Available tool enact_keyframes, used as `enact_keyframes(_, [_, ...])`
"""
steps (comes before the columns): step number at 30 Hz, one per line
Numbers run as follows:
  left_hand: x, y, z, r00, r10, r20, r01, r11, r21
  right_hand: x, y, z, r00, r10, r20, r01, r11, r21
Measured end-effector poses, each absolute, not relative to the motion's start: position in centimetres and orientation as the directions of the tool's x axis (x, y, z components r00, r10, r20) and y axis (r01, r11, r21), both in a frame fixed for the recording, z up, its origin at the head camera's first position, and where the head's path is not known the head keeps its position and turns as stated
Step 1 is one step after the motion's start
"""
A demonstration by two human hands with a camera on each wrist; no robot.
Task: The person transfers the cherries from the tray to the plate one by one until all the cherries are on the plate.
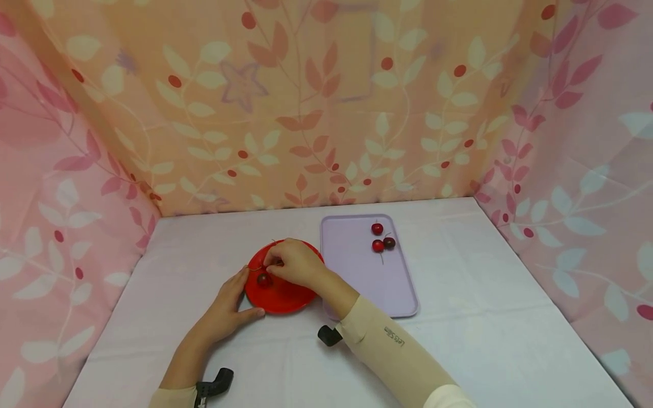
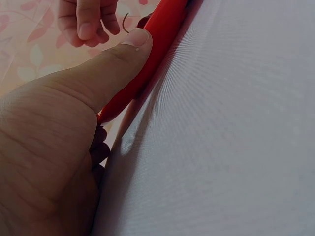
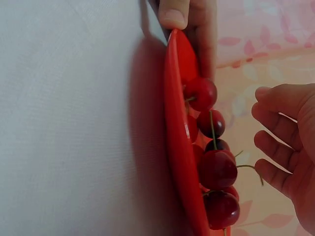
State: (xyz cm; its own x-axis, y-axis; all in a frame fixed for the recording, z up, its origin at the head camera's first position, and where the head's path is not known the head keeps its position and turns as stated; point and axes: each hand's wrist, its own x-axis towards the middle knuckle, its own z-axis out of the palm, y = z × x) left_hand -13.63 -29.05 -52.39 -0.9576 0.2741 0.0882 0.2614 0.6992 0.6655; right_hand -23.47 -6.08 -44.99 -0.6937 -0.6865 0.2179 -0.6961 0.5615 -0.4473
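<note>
A red plate (image 1: 285,294) lies on the white cloth with several dark red cherries (image 3: 216,169) on it. My left hand (image 1: 247,294) grips the plate's left rim, thumb (image 2: 133,44) on the near edge and fingers (image 3: 204,39) on the inner side. My right hand (image 1: 270,266) hovers over the plate with loosely curled fingers (image 3: 275,142) just beside a cherry stem (image 3: 248,168), and holds nothing that I can see. One cherry (image 1: 263,279) shows under that hand. A lavender tray (image 1: 357,277) to the right of the plate carries three cherries (image 1: 378,245).
Floral cloth walls (image 1: 316,113) enclose the table on the left, back and right. White cloth (image 1: 484,317) covers the table around the plate and the tray. Black wrist mounts (image 1: 329,335) sit on both forearms.
</note>
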Motion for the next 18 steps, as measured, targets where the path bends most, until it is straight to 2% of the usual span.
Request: enact_keyframes(18, [-13.8, -29.0, -52.6, -0.964, 0.257, 0.067, 0.236, 0.715, 0.658, -20.8, -3.3, -41.7, -0.665, -0.671, 0.328, -0.735, 0.508, -0.449])
